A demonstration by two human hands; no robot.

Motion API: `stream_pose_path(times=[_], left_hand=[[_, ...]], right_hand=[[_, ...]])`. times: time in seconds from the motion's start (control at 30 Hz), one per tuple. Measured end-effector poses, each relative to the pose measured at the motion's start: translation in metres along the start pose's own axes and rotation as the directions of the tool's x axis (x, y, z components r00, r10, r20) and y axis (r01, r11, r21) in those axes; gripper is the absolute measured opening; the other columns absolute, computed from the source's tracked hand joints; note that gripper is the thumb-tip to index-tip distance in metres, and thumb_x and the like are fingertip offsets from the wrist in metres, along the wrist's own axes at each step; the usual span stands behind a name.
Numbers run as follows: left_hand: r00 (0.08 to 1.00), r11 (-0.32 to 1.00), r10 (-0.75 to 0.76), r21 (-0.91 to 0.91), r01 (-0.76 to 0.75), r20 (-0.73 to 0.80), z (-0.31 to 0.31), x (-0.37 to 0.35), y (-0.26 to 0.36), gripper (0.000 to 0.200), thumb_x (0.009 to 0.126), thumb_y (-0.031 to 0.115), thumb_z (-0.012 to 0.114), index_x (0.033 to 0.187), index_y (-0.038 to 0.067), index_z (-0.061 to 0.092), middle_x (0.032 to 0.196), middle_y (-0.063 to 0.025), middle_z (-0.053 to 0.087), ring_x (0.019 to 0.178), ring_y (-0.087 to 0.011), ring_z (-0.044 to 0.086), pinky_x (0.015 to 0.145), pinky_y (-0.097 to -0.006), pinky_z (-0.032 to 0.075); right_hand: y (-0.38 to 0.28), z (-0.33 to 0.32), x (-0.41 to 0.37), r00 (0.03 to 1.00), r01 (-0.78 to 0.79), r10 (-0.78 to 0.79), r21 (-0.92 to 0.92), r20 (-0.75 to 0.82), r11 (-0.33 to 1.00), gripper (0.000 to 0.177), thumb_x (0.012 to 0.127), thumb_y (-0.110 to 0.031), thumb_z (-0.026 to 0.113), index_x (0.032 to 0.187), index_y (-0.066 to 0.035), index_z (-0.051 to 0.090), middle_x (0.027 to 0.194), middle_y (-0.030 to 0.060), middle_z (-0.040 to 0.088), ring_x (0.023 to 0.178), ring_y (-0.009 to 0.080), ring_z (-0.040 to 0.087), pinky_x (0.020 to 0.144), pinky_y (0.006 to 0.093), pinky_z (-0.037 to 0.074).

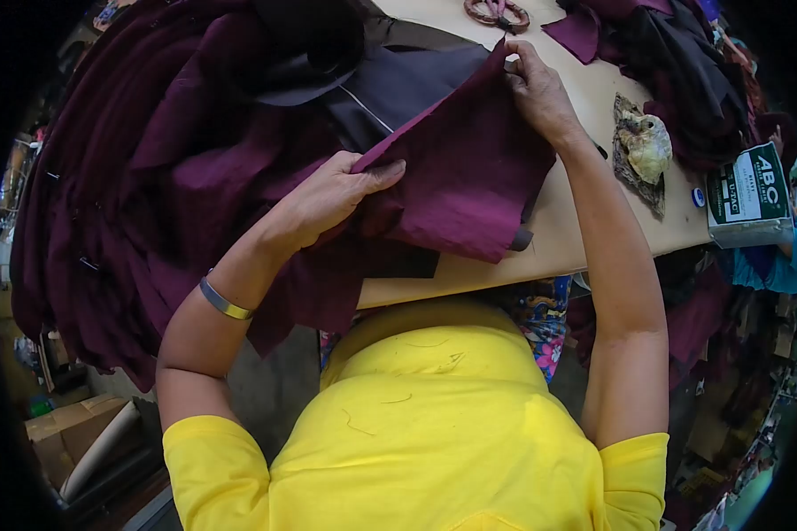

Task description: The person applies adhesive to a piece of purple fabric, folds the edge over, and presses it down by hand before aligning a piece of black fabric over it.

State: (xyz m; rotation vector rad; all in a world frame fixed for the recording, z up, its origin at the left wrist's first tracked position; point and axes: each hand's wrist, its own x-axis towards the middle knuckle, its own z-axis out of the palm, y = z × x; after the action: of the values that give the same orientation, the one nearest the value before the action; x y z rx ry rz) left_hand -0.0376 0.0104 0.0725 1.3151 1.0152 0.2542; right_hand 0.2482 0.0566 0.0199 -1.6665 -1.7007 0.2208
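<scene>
A maroon fabric piece (pixel 478 168) is stretched between both hands above the table. My left hand (pixel 341 190) pinches its near-left edge, with the thumb lying on top of the cloth. My right hand (pixel 537 88) pinches the far corner between thumb and fingers. Behind the held edge lies dark grey fabric (pixel 416 80), with a thin pale line along part of it. To the left, a large heap of maroon garments (pixel 142 203) hangs over the table edge, with small pins visible on it.
Dark-handled scissors (pixel 498 13) lie at the table's (pixel 478 276) far side. On the right are a yellowish shell-like lump (pixel 646 142), a small blue-and-white round item (pixel 698 197), a green-and-white ABC box (pixel 753 196) and more dark cloth (pixel 682 71). A cardboard box (pixel 75 429) sits low left.
</scene>
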Motion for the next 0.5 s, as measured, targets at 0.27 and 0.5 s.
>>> stream_pose_path(times=[0.27, 0.5], left_hand=[[0.972, 0.979, 0.198, 0.031, -0.203, 0.126, 0.006, 0.002, -0.018, 0.020, 0.085, 0.015, 0.065, 0.093, -0.003, 0.064, 0.076, 0.0012, 0.060, 0.067, -0.0037, 0.049, 0.061, -0.0220, 0.042], [0.976, 0.963, 0.194, 0.173, -0.208, 0.095, 0.005, -0.001, -0.027, 0.028, 0.088, 0.019, 0.061, 0.106, -0.002, 0.061, 0.088, -0.0015, 0.064, 0.082, -0.0060, 0.053, 0.076, -0.0252, 0.045]], right_hand=[[0.000, 0.004, -0.001, 0.994, 0.109, -0.111, -0.068, -0.025, 0.992, 0.032, 0.083, -0.005, 0.054, 0.113, -0.013, 0.046, 0.085, 0.0149, 0.062, 0.083, 0.0330, 0.061, 0.076, 0.0386, 0.045], [-0.009, 0.022, -0.023, 0.977, 0.209, -0.210, -0.054, -0.020, 0.976, 0.038, 0.078, 0.002, 0.055, 0.114, -0.008, 0.047, 0.087, 0.0199, 0.060, 0.082, 0.0354, 0.061, 0.076, 0.0370, 0.046]])
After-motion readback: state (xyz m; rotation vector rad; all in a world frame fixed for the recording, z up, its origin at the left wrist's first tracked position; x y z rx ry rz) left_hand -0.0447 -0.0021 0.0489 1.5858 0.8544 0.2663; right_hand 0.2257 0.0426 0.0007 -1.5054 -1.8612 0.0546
